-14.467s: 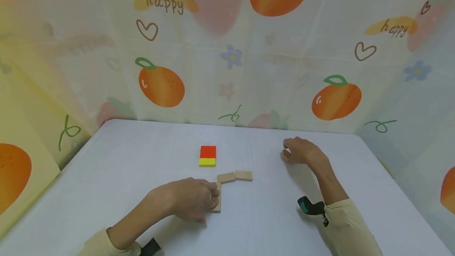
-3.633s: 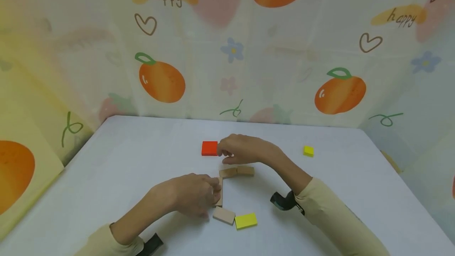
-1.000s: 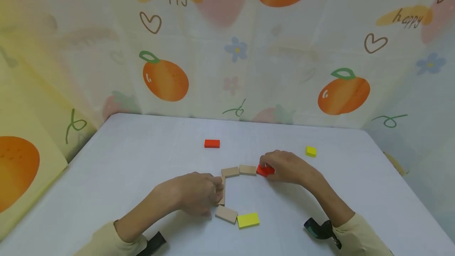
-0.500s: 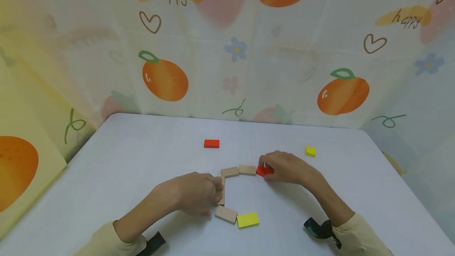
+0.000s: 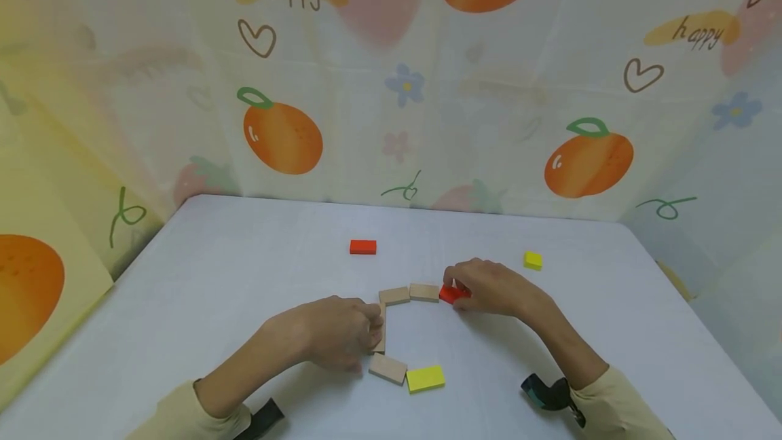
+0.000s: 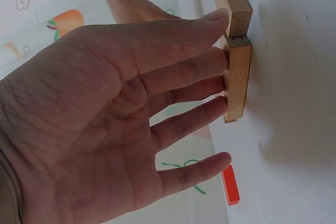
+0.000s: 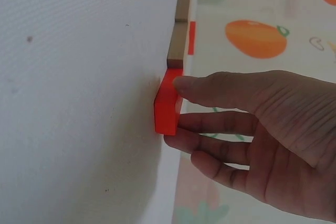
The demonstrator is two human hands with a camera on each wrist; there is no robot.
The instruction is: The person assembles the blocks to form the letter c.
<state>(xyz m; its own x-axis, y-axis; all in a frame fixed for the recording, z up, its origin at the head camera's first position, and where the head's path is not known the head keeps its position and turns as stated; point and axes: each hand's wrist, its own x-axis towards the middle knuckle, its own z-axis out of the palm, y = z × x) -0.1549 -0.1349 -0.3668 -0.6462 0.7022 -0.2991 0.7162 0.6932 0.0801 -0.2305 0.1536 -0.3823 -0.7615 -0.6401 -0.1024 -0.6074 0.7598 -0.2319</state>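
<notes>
The right hand (image 5: 491,286) had it, red block (image 5: 449,293) pinched between thumb and fingers, down on the white table (image 5: 275,243)! Its end met the middle wooden block (image 5: 424,292), to its left. Past that sat the angled wooden block (image 5: 394,297), and then came the left hand (image 5: 332,331), fingers reaching out fairly straight, tips resting on the upright-running wooden block (image 6: 240,80). A tiny dark squiggle marked that block's near end, too small to read!

Nearer the person than the red block lay the slanted wooden block (image 5: 387,369), with the large yellow block (image 5: 425,379) against its right corner. White tabletop spread between the red block and that yellow one, and a broad sweep ran rightward from the red block to the table's side edge.

Beyond the red block, off to the left, a second red block (image 5: 363,247) lay by itself; beyond and right, the small yellow block (image 5: 533,261). Farther still, the table's back edge met the printed backdrop (image 5: 489,114), and there it was, readable twice, high left and high right of the red block: "happy"!
</notes>
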